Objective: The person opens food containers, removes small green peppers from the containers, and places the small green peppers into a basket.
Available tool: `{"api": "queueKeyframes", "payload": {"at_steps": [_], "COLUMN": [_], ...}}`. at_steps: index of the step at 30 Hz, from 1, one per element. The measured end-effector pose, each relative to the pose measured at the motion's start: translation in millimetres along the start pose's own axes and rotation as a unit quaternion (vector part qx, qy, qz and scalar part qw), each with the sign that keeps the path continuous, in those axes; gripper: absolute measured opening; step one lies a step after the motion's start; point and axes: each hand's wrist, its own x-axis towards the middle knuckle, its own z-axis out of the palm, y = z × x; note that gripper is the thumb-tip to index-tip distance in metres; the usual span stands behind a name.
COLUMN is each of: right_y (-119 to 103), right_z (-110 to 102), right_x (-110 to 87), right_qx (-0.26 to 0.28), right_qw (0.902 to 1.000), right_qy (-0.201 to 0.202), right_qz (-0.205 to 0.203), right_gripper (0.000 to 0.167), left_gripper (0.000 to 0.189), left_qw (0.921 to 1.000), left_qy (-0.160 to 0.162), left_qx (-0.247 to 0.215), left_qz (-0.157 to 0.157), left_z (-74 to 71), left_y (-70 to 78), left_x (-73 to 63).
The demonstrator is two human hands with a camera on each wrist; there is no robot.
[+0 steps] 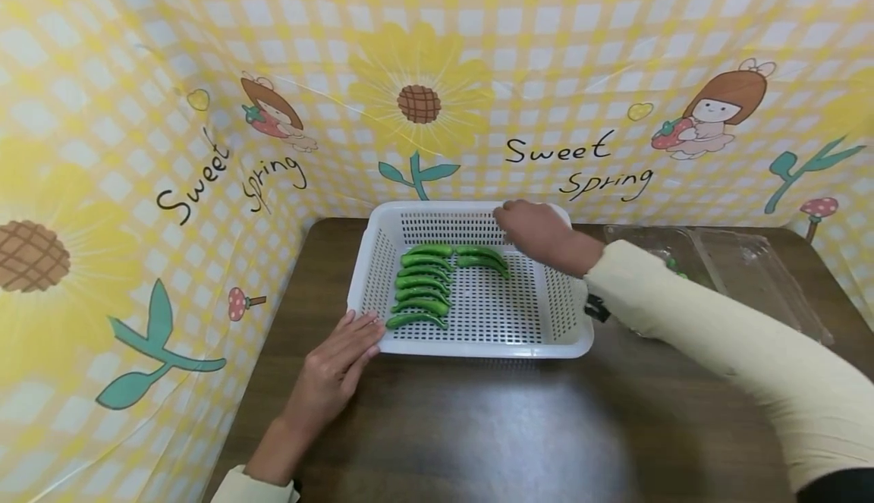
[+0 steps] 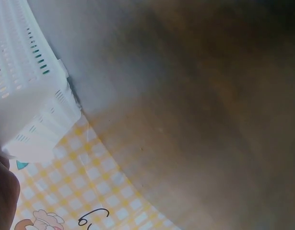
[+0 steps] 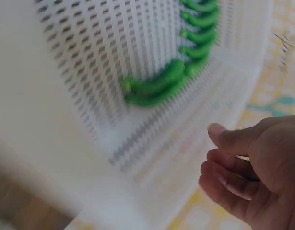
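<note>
A white slotted plastic basket (image 1: 478,350) stands on a dark wooden table. Inside it, several green peppers (image 1: 422,282) lie in a column along the left side, and two more peppers (image 1: 480,257) lie to their right near the back. My left hand (image 1: 333,363) rests on the basket's front left corner, its fingers laid over the rim. Above the back right part of the basket is my right hand (image 1: 539,236). In the right wrist view that hand (image 3: 260,167) has loosely bent fingers with nothing between them, close to the basket wall.
To the right on the table lies a clear plastic clamshell box (image 1: 751,271), partly hidden by my right sleeve (image 1: 690,313). A bit of green (image 1: 672,263) shows in it. A yellow checked cloth (image 1: 437,2) with printed flowers hangs behind and at the left.
</note>
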Motion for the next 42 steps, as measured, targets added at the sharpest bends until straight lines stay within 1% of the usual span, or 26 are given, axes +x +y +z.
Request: {"api": "queueKeyframes", "payload": {"at_steps": [3, 7, 10, 12, 13, 15, 17, 19, 21, 22, 25, 27, 30, 33, 36, 39, 42], "right_y": [23.1, 60.1, 89.1, 107.2, 115.3, 130.8, 145.4, 154.7, 159.2, 159.6, 156.2, 155.4, 155.0, 154.5, 154.4, 154.8, 156.1], "right_z": [-12.1, -14.3, -9.6, -3.8, -0.1, 9.3, 21.6, 34.1, 45.6, 50.3, 59.9, 64.2, 67.7, 69.3, 71.8, 75.2, 77.8], "right_x": [-18.8, -44.2, -64.0, -76.7, -82.6, -94.0, -105.1, -117.0, -128.5, -133.5, -145.6, -150.6, -153.9, -154.7, -155.2, -156.2, -157.6], "right_qx": [0.014, 0.036, 0.031, 0.020, 0.012, -0.005, -0.021, -0.030, -0.025, -0.022, -0.007, -0.004, -0.014, -0.026, -0.035, -0.048, -0.075], "right_qw": [0.9992, 0.9964, 0.9960, 0.9970, 0.9979, 0.9997, 0.9992, 0.9960, 0.9927, 0.9916, 0.9914, 0.9898, 0.9857, 0.9786, 0.9730, 0.9707, 0.9689], "right_qy": [0.030, 0.051, 0.046, 0.034, 0.028, 0.008, -0.016, -0.036, -0.054, -0.059, -0.059, -0.051, -0.033, -0.017, -0.007, -0.009, -0.011], "right_qz": [0.021, 0.057, 0.070, 0.066, 0.057, 0.022, -0.029, -0.077, -0.105, -0.113, -0.117, -0.133, -0.165, -0.203, -0.228, -0.235, -0.236], "right_gripper": [0.020, 0.012, 0.009, 0.006, 0.006, 0.003, 0.007, 0.013, 0.020, 0.022, 0.028, 0.031, 0.030, 0.029, 0.027, 0.024, 0.018], "left_gripper": [0.028, 0.029, 0.028, 0.027, 0.027, 0.027, 0.027, 0.027, 0.027, 0.028, 0.029, 0.029, 0.030, 0.030, 0.029, 0.028, 0.027], "left_qw": [1.0000, 1.0000, 0.9999, 0.9998, 0.9998, 0.9997, 0.9998, 0.9998, 0.9998, 0.9998, 0.9998, 0.9999, 1.0000, 1.0000, 0.9999, 0.9996, 0.9993], "left_qy": [0.001, 0.004, 0.008, 0.013, 0.014, 0.017, 0.017, 0.016, 0.016, 0.016, 0.015, 0.014, 0.009, 0.008, 0.012, 0.018, 0.024], "left_qx": [-0.001, -0.005, -0.007, -0.008, -0.007, -0.005, -0.004, -0.003, -0.003, -0.004, -0.003, -0.004, -0.001, 0.003, 0.000, -0.004, -0.007], "left_qz": [0.001, 0.004, 0.011, 0.015, 0.015, 0.014, 0.011, 0.009, 0.008, 0.009, 0.010, 0.009, 0.003, 0.000, 0.007, 0.019, 0.028], "left_z": [-1.1, -1.3, -0.2, 0.7, 1.0, 1.5, 1.9, 2.4, 2.5, 2.5, 2.2, 1.9, 0.2, -0.7, -0.1, 1.2, 2.4], "left_y": [-0.5, -1.3, -2.0, -2.1, -2.0, -1.7, -1.3, -1.1, -0.8, -0.8, -0.7, -0.9, -0.8, -0.6, -0.9, -1.3, -1.5], "left_x": [0.8, 1.7, 2.2, 2.1, 1.5, 0.3, -0.7, -1.4, -1.7, -1.7, -0.5, 0.5, 1.9, 1.8, 1.7, 1.7, 1.8]}}
